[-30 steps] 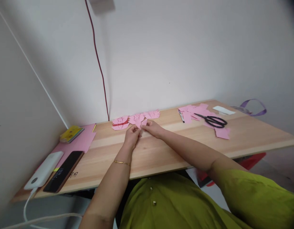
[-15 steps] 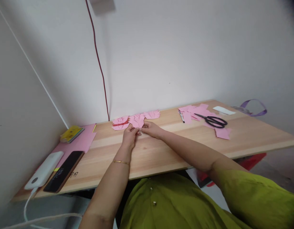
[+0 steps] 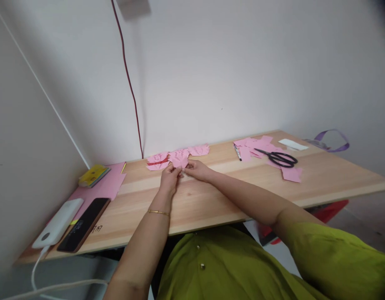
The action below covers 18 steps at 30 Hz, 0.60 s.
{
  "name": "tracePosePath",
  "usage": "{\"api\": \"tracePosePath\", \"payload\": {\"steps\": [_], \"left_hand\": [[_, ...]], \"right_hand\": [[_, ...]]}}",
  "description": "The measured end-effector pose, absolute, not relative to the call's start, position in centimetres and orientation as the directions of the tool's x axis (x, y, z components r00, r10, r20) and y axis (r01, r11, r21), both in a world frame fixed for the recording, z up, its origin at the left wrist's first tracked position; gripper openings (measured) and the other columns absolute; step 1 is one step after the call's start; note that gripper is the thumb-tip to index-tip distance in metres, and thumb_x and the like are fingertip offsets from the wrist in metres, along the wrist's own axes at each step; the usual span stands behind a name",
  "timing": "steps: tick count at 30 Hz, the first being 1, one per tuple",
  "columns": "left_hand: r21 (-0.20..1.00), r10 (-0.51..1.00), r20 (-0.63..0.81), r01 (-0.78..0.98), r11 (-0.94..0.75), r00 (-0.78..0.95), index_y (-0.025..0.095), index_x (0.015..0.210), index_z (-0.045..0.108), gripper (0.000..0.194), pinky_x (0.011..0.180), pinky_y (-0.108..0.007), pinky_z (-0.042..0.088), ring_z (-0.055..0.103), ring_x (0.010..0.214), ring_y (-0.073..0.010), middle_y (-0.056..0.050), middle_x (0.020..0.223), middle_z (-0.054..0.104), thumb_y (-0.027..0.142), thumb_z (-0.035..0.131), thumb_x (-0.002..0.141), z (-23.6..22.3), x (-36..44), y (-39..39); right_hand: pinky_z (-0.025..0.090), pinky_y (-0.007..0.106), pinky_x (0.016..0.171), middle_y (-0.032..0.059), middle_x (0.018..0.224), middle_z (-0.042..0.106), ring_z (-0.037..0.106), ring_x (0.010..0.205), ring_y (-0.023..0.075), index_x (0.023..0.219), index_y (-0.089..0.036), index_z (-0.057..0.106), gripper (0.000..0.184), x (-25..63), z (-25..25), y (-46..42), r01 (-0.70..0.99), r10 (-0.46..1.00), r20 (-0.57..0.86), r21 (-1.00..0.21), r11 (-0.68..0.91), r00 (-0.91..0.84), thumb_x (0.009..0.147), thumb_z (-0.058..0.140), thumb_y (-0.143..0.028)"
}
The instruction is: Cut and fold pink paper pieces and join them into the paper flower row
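My left hand [image 3: 170, 178] is closed, with thumb and fingertips pinched at the near edge of a creased pink paper piece [image 3: 179, 158]. My right hand [image 3: 197, 171] pinches the same paper from its right side, close to the left fingertips. The fingers hide the paper's lowest part. Other cut pink paper pieces lie beyond the hands: one to the left [image 3: 157, 166] with a red strip [image 3: 157, 162] across it, and a crinkled one to the right [image 3: 199, 150].
Right on the wooden table [image 3: 211, 196] lie black-handled scissors [image 3: 281, 159], pink paper scraps [image 3: 250, 143], a pen [image 3: 238, 152] and a white strip [image 3: 293, 144]. Left are a phone [image 3: 83, 225], a white power bank [image 3: 58, 223], a yellow packet [image 3: 94, 175] and pink sheets [image 3: 113, 185].
The small pink flap upright between my fingers a second ago is now down, and the paper appears flatter. My left hand has shifted slightly left; both hands stay at the paper.
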<state>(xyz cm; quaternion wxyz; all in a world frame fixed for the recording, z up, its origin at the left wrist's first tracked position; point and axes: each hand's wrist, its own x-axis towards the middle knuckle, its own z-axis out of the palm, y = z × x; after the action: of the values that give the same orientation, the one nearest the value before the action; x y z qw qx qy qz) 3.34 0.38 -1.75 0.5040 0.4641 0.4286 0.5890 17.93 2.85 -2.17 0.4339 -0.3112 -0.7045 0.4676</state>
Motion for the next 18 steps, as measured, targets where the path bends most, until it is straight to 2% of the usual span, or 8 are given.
{"api": "tracePosePath", "payload": {"steps": [8, 18], "left_hand": [[0.975, 0.991, 0.099, -0.191, -0.114, -0.085, 0.015, 0.073, 0.061, 0.029, 0.054, -0.021, 0.043, 0.046, 0.053, -0.0068, 0.004, 0.06, 0.052, 0.033, 0.076, 0.056, -1.76, 3.42, 0.3], [0.984, 0.994, 0.096, -0.146, -0.103, -0.053, 0.015, 0.073, 0.062, 0.025, 0.055, -0.023, 0.043, 0.045, 0.05, -0.0075, 0.005, 0.055, 0.05, 0.033, 0.074, 0.059, -2.16, 3.33, 0.48]], "right_hand": [[0.039, 0.023, 0.061, 0.0, 0.071, 0.061, 0.051, 0.062, 0.0109, 0.085, -0.012, 0.063, 0.027, 18.02, -1.68, 2.39, 0.089, 0.859, 0.284, -0.932, 0.352, -0.426, 0.072, 0.063, -0.036], [0.042, 0.025, 0.067, 0.0021, 0.077, 0.065, 0.055, 0.071, 0.014, 0.082, -0.013, 0.065, 0.025, 18.05, -2.02, 2.47, 0.165, 0.823, 0.385, -0.859, 0.485, -0.418, 0.077, 0.056, -0.036]]}}
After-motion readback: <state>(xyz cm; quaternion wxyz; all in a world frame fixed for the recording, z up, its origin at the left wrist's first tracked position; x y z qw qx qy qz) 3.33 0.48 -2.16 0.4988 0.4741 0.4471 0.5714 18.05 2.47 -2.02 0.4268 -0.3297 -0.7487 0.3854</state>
